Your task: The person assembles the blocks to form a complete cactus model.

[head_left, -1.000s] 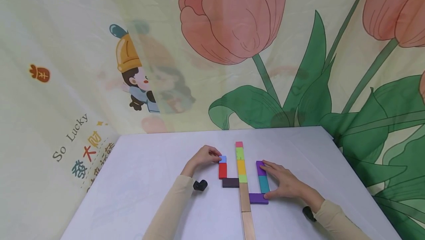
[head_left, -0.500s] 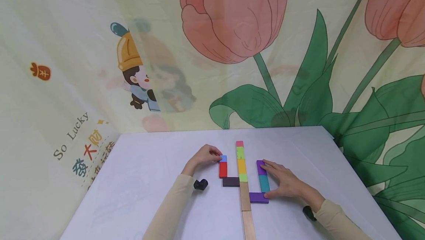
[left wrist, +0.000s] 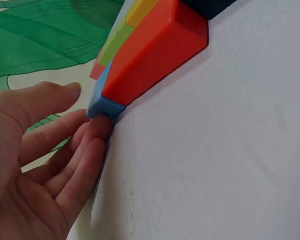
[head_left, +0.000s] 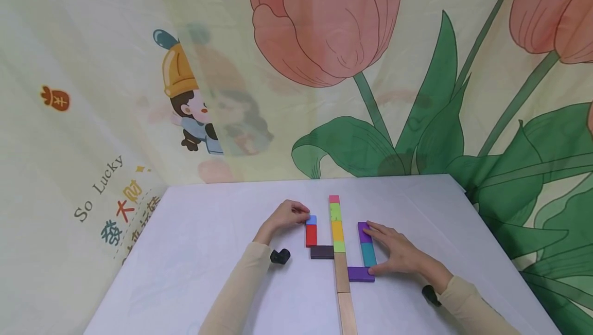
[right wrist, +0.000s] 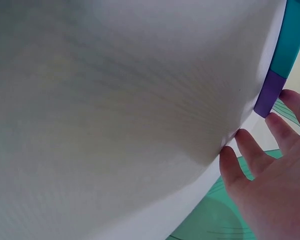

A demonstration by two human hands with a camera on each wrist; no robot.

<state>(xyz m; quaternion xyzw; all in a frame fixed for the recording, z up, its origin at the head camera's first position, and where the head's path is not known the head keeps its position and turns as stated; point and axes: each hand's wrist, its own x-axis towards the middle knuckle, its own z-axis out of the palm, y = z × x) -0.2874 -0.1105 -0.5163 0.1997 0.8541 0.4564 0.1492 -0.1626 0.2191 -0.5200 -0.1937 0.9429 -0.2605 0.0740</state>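
Observation:
My left hand (head_left: pixel 284 216) reaches the far end of a small blue block (left wrist: pixel 104 106). Its fingertips touch that end, while the thumb (left wrist: pixel 65 95) stands apart from it. Against the blue block lies a red block (head_left: pixel 311 235), followed by a dark block (head_left: pixel 321 252) lying crosswise. My right hand (head_left: pixel 400 252) is spread beside a purple block (head_left: pixel 364 232) and a teal block (head_left: pixel 368 254) set end to end. One of its fingertips rests at the purple block's side. Its thumb meets the crosswise purple block (head_left: pixel 360 274) nearer me.
Down the middle runs a straight row: a pink block (head_left: pixel 334 199), a green block (head_left: pixel 335 211), a yellow block (head_left: pixel 337 231), another green block (head_left: pixel 339 246), then wooden blocks (head_left: pixel 341 272) toward me. The white table (head_left: pixel 162 273) ends at a tulip-printed curtain (head_left: pixel 324 119).
The scene sits slightly higher in the head view. Both hands and all the blocks keep the same places relative to one another.

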